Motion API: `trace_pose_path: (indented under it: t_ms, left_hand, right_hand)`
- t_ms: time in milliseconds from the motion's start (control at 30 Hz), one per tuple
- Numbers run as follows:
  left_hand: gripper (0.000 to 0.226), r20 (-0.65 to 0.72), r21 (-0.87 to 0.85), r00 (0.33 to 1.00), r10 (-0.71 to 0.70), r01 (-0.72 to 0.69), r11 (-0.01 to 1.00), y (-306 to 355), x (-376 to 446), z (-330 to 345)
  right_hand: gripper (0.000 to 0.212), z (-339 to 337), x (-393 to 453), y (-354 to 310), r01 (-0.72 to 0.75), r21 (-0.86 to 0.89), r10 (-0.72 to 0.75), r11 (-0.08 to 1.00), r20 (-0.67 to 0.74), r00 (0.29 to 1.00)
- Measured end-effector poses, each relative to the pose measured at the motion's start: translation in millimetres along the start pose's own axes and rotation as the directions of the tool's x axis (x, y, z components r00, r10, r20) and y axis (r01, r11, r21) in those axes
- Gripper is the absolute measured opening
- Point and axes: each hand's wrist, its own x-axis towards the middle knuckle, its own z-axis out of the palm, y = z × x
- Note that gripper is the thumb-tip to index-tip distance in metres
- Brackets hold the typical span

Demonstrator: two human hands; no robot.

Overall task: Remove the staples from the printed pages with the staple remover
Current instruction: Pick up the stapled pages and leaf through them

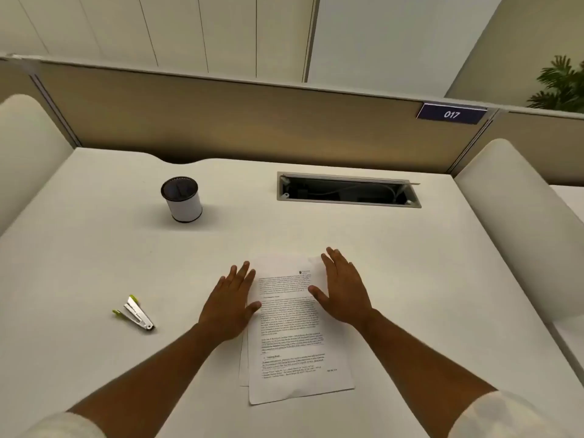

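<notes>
A stack of printed pages lies on the white desk straight ahead of me, its sheets slightly fanned at the lower left. My left hand lies flat over the stack's left edge, fingers apart. My right hand rests flat on the upper right part of the top sheet, covering that corner. The staple remover, silver metal with green tips, lies on the desk to the left, well apart from both hands. No staple can be made out.
A white cup with a dark rim stands at the back left. An open cable slot is sunk into the desk at the back right. A beige partition with a tag reading 017 closes off the far side.
</notes>
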Motion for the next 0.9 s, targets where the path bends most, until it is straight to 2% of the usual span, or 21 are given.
trace_pose_path:
  t_ms: [133, 300, 567, 733, 833, 900]
  left_hand:
    - [0.079, 0.080, 0.017, 0.997, 0.000, -0.002, 1.000, -3, -14, 22]
    - [0.090, 0.049, 0.012, 0.999, 0.020, -0.021, 1.000, -7, -18, 31]
    - [0.083, 0.023, 0.020, 1.000, 0.020, -0.020, 1.000, -9, -19, 39]
    - [0.083, 0.026, 0.029, 1.000, 0.012, -0.012, 1.000, -9, -18, 42]
    - [0.084, 0.031, 0.024, 0.999, 0.014, -0.014, 1.000, -9, -18, 43]
    - [0.085, 0.036, 0.014, 0.999, 0.011, -0.011, 1.000, -9, -18, 43]
  right_hand:
    - [0.079, 11, 1, 4, 0.034, 0.048, -0.038, 0.998, 0.081, 0.996]
    - [0.074, 22, 8, 12, 0.016, 0.038, -0.023, 0.999, 0.183, 0.983]
    - [0.092, 17, 22, 18, -0.049, 0.010, 0.046, 0.999, 0.176, 0.983]
    - [0.095, 17, 23, 12, -0.063, 0.055, 0.052, 0.997, 0.175, 0.983]
    - [0.093, 20, 16, 6, -0.089, 0.147, 0.070, 0.985, 0.132, 0.989]
    - [0.093, 21, 13, 1, -0.150, 0.305, 0.121, 0.941, 0.113, 0.986]
